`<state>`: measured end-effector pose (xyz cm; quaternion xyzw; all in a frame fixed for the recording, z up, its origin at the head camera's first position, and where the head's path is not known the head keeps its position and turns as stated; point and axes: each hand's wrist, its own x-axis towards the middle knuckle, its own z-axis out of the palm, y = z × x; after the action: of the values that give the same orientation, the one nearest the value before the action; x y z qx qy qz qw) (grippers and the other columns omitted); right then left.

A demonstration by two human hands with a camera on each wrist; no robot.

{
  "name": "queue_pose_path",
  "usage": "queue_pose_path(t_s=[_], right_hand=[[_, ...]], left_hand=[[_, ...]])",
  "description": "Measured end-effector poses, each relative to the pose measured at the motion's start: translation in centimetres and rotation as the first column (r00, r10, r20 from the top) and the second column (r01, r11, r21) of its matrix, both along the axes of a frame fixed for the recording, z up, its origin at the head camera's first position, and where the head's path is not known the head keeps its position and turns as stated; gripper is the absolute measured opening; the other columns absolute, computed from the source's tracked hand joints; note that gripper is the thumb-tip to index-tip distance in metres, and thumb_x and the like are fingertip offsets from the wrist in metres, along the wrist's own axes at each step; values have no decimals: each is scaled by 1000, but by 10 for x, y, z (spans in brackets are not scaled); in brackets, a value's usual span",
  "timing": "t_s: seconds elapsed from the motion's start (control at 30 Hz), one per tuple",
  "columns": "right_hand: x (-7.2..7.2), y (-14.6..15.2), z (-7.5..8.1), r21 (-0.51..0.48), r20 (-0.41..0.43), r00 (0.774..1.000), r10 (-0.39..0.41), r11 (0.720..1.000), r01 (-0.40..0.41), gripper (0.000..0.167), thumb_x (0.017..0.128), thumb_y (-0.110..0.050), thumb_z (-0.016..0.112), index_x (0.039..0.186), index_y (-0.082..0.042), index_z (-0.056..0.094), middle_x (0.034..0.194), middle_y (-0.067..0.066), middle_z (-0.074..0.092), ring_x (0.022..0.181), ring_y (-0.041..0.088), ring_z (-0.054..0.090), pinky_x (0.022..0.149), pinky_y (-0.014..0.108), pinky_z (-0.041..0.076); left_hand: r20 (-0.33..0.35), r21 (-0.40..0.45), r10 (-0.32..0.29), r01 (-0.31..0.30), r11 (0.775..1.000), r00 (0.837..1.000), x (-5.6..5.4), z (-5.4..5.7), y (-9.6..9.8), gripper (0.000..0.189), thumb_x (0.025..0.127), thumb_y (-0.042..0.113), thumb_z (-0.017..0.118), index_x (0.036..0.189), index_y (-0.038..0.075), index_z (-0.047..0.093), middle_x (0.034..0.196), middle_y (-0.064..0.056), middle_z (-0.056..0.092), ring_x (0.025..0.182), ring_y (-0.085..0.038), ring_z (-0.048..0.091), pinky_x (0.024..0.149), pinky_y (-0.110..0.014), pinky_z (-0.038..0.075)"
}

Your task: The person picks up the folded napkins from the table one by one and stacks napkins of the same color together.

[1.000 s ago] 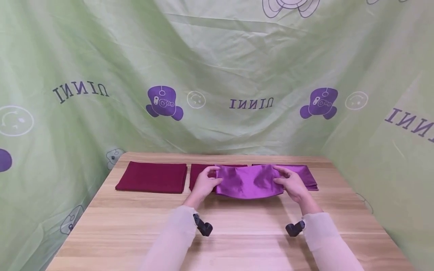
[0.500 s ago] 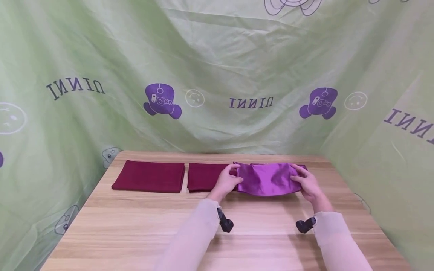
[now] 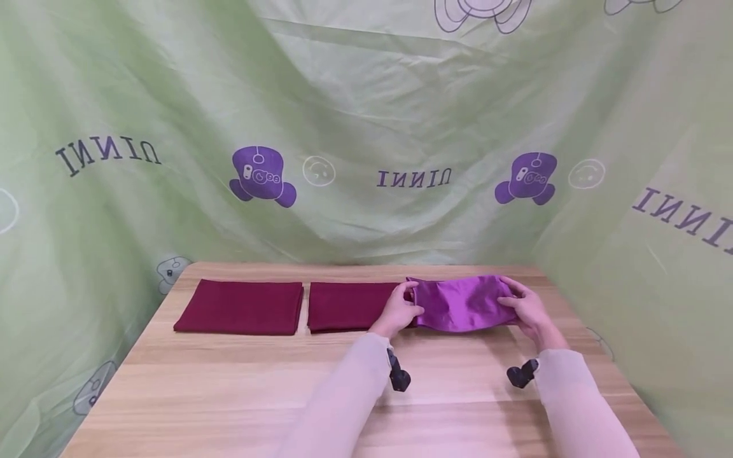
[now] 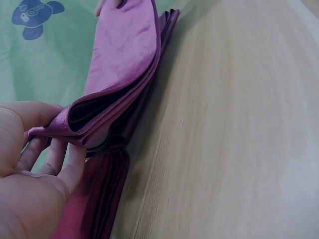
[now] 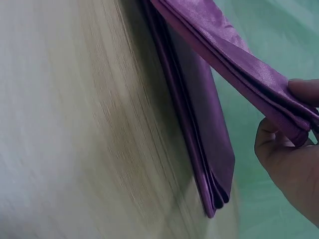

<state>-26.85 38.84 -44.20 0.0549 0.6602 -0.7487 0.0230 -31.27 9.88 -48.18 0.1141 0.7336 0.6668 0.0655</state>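
A shiny purple folded cloth is held level between both hands, sagging a little in the middle. My left hand pinches its left end, thumb over the layers and fingers beneath, as the left wrist view shows. At the other end, my right hand grips the layers between thumb and fingers. Directly below, another purple folded cloth lies on the table, mostly hidden in the head view. A gap separates the two purple cloths in the right wrist view.
Two dark red folded cloths lie to the left in a row: one at the far left, one beside my left hand. The wooden table ends at a green printed curtain behind and at both sides.
Both hands have carried the purple cloth rightward, from partly over the middle red cloth to above the other purple cloth. The head view has also shifted slightly.
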Motion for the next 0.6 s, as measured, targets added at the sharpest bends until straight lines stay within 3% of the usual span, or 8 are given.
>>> queue_pose_path(t_s=[0.2, 0.4, 0.5, 0.6], right_hand=[[-3, 11, -4, 49, 14, 1000, 9, 999, -9, 73, 88, 16, 53, 145, -27, 46, 133, 15, 31, 88, 15, 58, 74, 36, 57], [-7, 20, -9, 26, -25, 1000, 19, 999, -18, 68, 85, 18, 54, 128, -34, 61, 122, 7, 38, 92, 11, 55, 77, 28, 54], [-10, 23, -10, 62, -43, 999, -1, 998, 3, 71, 85, 19, 53, 140, -25, 53, 122, 5, 41, 93, 8, 54, 76, 23, 53], [-13, 26, -11, 117, -53, 999, -4, 993, 10, 76, 84, 19, 52, 151, -9, 32, 128, 10, 38, 93, 6, 53, 76, 21, 52]], left_hand=[[28, 7, -7, 7, 1000, 1000, -5, -7, 11, 64, 75, -18, 68, 134, 4, 53, 139, -18, 42, 70, -15, 56, 60, -25, 52], [31, 16, 11, -12, 1000, 999, -8, -6, 19, 64, 74, -19, 66, 133, 3, 53, 129, -18, 47, 75, -18, 56, 60, -25, 52], [37, 18, 19, -20, 1000, 999, -8, -4, 23, 64, 75, -20, 66, 134, 2, 53, 131, -19, 45, 87, -23, 58, 62, -27, 53], [14, -29, 35, -34, 999, 999, -9, -3, 27, 63, 75, -18, 66, 134, 1, 53, 141, -24, 38, 114, -33, 52, 78, -32, 53]])
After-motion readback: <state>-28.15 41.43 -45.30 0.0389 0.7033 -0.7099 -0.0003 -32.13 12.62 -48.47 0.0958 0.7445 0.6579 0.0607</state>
